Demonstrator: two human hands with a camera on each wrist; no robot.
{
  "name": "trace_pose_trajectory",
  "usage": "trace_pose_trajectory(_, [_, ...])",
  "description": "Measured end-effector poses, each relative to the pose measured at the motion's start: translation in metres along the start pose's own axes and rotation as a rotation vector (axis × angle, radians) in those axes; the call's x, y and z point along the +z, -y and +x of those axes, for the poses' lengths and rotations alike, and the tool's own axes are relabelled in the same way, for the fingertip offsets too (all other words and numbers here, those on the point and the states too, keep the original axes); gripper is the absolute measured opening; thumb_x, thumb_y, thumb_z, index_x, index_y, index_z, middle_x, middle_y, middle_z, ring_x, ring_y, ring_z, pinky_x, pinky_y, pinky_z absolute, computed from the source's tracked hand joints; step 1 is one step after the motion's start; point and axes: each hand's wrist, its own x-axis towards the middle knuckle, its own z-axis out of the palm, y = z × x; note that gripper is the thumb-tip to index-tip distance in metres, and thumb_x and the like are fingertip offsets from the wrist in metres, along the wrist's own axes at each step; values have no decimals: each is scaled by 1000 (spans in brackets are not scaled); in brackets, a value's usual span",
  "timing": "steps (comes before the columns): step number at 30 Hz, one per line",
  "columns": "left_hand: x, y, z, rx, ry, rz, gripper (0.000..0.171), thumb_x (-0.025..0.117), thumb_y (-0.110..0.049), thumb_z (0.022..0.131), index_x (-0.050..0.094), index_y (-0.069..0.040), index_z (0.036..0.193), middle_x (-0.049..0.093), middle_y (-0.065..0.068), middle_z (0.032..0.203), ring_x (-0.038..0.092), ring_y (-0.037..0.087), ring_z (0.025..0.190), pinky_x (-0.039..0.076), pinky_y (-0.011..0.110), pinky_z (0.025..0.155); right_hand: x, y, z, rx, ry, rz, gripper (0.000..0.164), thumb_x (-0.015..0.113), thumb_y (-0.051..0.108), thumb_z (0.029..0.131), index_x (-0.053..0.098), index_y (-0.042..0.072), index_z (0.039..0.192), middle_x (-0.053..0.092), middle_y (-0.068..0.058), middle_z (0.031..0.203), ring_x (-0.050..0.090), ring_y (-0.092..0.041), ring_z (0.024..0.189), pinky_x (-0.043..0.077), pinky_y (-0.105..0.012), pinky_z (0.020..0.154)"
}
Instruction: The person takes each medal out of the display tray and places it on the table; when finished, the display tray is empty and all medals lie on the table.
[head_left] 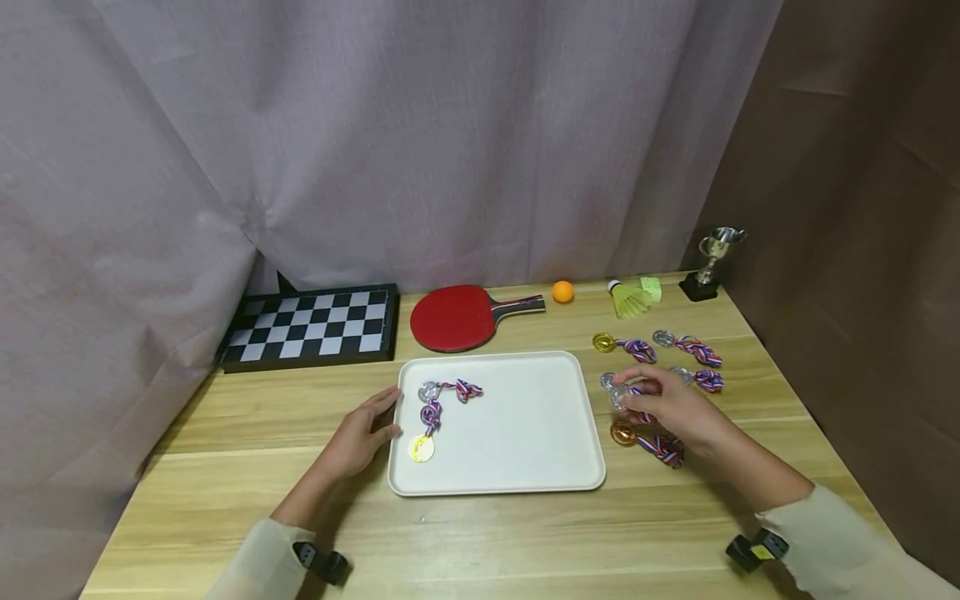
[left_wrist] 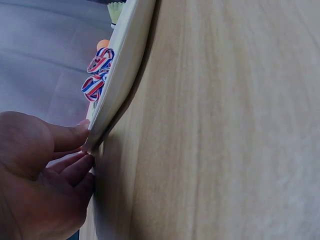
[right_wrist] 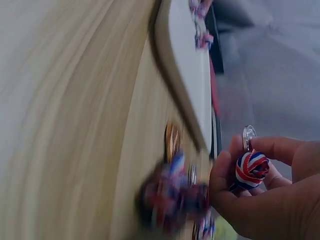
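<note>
My left hand (head_left: 360, 432) pinches the left rim of a white tray (head_left: 517, 425); in the left wrist view the thumb and fingers (left_wrist: 75, 170) meet at its edge. On the tray lie a silver medal (head_left: 429, 392) and a gold medal (head_left: 422, 448), both with bundled striped ribbons. Right of the tray, my right hand (head_left: 667, 404) holds a silver medal (right_wrist: 249, 136) by its disc and ribbon, above the table. Below the hand lies a bronze medal (head_left: 623, 432). Another silver disc (head_left: 607, 381) shows beside the fingers, its ribbon mostly hidden.
Farther back on the right lie a gold medal (head_left: 603, 342) and silver medals (head_left: 663, 337). Along the curtain stand a chessboard (head_left: 315, 325), a red table tennis paddle (head_left: 453, 318), an orange ball (head_left: 562, 292), a yellow shuttlecock (head_left: 630, 299) and a small trophy cup (head_left: 712, 258).
</note>
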Motion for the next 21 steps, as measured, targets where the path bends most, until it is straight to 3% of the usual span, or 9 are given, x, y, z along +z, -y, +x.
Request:
trace_pose_trajectory(5, [0,0,1,-11,2,-8,61,66,0,97,41,8,152,37,23,162,31,40,152,22,50,127,-33,-17,-15,17,-96,-113,37,70,10,98,59,-6,130,70,-1,85,57,-11,70,51,-29,57])
trace_pose_trajectory(10, [1,0,1,-15,2,-17,62,66,0,97,41,7,153,37,22,162,30,39,152,22,50,127,-54,-32,-27,55,-140,-208,39,70,11,98,58,-7,131,69,-5,81,56,-14,61,50,-32,51])
trace_pose_trajectory(15, [1,1,1,-14,1,-16,61,66,0,97,41,7,152,37,22,162,31,39,152,22,50,127,-65,-47,-32,53,-146,-290,32,67,6,98,59,-12,124,73,-11,89,59,-14,62,52,-31,51])
trace_pose_trajectory(21, [0,-1,0,-11,0,-17,61,66,0,97,41,8,152,37,22,162,31,39,152,23,51,127,-67,-58,-32,20,-167,-398,22,68,4,97,63,-10,114,74,-14,93,61,-13,65,52,-29,52])
